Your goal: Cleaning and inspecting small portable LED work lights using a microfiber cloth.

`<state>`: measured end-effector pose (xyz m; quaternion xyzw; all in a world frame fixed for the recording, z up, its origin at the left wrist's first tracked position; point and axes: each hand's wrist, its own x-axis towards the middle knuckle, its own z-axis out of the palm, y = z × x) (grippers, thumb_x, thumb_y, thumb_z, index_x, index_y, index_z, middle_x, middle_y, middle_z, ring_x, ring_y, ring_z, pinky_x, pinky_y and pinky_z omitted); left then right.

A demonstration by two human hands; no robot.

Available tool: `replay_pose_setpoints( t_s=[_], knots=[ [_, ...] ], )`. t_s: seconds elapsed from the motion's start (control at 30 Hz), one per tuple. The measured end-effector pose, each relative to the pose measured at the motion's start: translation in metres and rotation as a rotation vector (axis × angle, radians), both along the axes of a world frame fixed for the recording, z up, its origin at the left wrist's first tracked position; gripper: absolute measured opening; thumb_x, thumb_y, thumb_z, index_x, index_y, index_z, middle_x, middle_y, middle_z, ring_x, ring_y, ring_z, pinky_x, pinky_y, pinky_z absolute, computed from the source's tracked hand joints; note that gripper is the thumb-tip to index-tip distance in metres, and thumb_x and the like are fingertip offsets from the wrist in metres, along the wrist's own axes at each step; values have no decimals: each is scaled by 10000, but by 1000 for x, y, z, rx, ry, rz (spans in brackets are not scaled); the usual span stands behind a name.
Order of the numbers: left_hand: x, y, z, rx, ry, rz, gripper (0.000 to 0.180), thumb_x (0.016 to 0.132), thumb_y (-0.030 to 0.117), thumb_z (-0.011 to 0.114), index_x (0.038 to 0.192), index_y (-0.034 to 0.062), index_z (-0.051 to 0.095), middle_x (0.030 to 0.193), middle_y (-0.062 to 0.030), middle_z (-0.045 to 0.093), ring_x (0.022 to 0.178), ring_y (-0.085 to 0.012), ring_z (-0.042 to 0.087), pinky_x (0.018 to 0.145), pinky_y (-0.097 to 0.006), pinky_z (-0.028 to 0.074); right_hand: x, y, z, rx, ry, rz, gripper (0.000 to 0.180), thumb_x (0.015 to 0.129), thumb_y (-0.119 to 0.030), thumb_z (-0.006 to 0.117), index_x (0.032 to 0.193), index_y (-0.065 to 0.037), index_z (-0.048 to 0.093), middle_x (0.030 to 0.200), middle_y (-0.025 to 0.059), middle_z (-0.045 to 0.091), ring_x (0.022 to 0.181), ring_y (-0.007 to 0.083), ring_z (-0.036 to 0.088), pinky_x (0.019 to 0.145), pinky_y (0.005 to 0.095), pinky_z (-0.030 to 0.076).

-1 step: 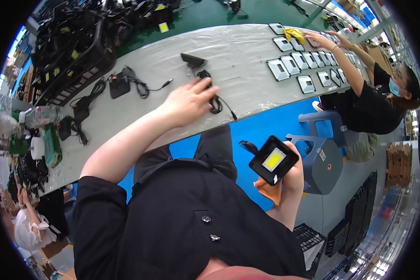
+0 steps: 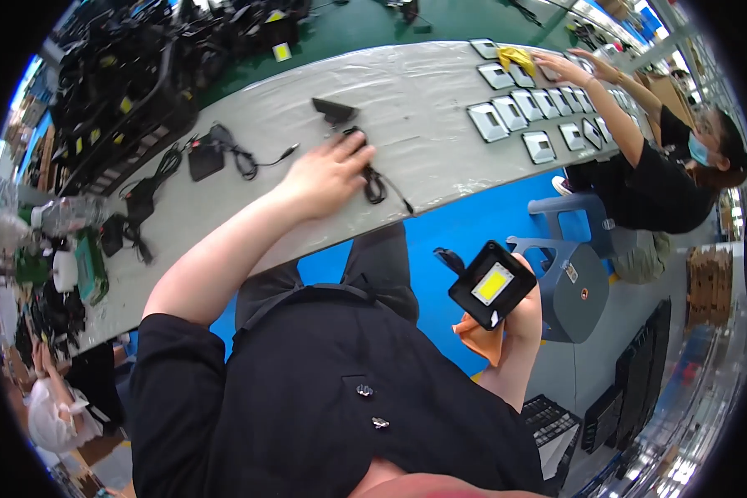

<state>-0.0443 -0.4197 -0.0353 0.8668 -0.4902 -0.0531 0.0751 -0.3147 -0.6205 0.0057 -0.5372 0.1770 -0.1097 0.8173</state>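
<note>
Head view: a black cable (image 2: 373,178) on the grey table (image 2: 440,91) is pressed under the left hand (image 2: 328,174), fingers spread. A black lamp (image 2: 491,285) and an orange cloth (image 2: 481,339) are gripped by the right hand (image 2: 519,309). Many lamps (image 2: 531,112) are already laid out nearby.

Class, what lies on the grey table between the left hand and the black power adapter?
In the head view, bare grey table and the adapter's cable plug end separate left hand from black power adapter.
</note>
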Motion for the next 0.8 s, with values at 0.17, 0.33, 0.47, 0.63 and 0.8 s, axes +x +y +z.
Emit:
replay_pose_setpoints(
  t_s=[0.17,0.33,0.47,0.63,0.8],
  knots=[
    [79,-23,-26,-125,-66,110,500,911,154,479,1399,205,384,1484,-81,299,1311,-296,365,1067,-378,333,-27,-33,-13,55,-27,-265,189,812,-52,646,988,7,612,874,114,675,659,181,667,558,294,550],
    [95,-76,27,340,-309,366,418,875,112,472,1292,117,488,1320,-113,500,1053,-247,596,828,-412,514,-41,-58,-28,61,-45,-469,199,821,-51,638,1012,-4,611,929,93,666,770,156,663,654,273,540],
    [41,-147,23,-233,-270,148,676,823,284,622,1402,105,322,1294,-152,482,1153,-294,517,931,-391,461,-25,-56,-18,27,-64,-473,158,856,-60,615,1004,-3,619,920,94,674,766,159,667,657,268,541],
    [-1,-228,-28,-315,-39,178,1055,706,496,703,1452,40,114,1384,-209,377,1299,-293,377,1056,-392,313,-7,-51,-1,17,-120,-480,130,861,-36,605,983,3,626,903,110,684,745,165,679,637,270,558],
    [0,-238,-31,-500,15,215,944,702,459,702,1395,4,251,1224,-175,518,1194,-305,458,998,-395,349,-7,-47,-9,-12,-111,-453,187,867,-56,614,1044,6,598,944,96,673,773,155,669,671,277,550]
  ],
)
